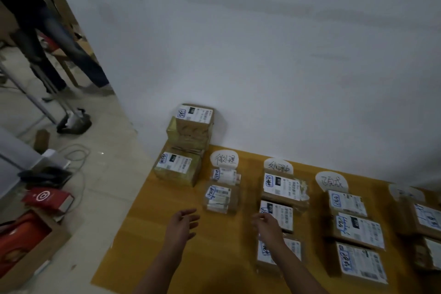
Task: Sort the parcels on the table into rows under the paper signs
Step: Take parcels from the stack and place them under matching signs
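Note:
Cardboard parcels with white labels lie in rows on a yellow table (133, 253) under handwritten paper signs. Below the first sign (224, 159) are two small parcels (220, 196). Under the second sign (278, 166) lies a row of three, with the top parcel (282, 186) uncovered. The third sign (331, 181) heads three more parcels (359, 229). A blurred fourth sign (405, 192) is at the right edge. My left hand (182, 225) hovers empty, fingers spread, below the first row. My right hand (267, 225) is over the second row's middle parcel, fingers loosely curled, holding nothing.
A stack of larger taped boxes (188, 131) stands against the white wall at the table's far left corner, with another box (177, 168) in front. On the floor to the left are a red carton (47, 198), cables and a person's legs (55, 55).

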